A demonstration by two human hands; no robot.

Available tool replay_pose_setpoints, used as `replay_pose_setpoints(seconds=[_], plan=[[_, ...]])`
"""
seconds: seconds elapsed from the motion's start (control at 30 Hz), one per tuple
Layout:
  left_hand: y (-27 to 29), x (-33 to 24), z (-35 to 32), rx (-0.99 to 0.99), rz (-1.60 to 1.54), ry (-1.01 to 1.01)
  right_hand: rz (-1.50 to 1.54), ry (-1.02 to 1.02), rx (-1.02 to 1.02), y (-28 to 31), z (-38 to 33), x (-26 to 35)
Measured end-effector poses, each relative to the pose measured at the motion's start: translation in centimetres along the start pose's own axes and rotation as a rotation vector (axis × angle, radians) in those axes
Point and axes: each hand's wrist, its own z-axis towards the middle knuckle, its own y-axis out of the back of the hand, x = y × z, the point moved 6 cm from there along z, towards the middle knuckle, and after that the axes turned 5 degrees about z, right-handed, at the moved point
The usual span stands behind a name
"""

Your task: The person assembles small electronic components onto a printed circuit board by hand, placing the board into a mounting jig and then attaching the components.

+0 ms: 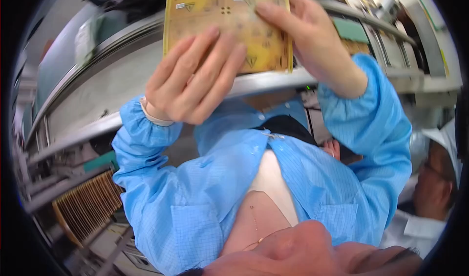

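Observation:
A yellow, flat circuit board panel [215, 19] with small markings and a cluster of holes is held up in front of me, cut off by the upper edge of the view. My right hand [315, 39] grips its right side, thumb on the near face and the other fingers behind. Over the lower left of the board lies my left hand [195, 80], fingers stretched out and slightly blurred; whether the fingertips touch the surface I cannot tell. A pale band [154, 117] circles my left wrist.
A metal rail [254, 83] runs below the board, beside a long grey surface [102, 80]. Lower left stands a rack of upright brown boards [90, 202]. A green piece [349, 29] lies at the upper right. A person in a white cap [435, 173] is at the right.

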Motion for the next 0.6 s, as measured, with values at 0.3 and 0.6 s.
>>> replay_pose_setpoints(seconds=[0.3,0.6], plan=[[-6.3,2.2,1.6,-0.124,0.09,-0.056,-0.95,0.147,0.229,1.2,1.1,3.9],[-6.2,3.0,3.3,0.222,-0.276,0.031,-1.351,-0.051,0.69,-0.3,1.0,2.9]])
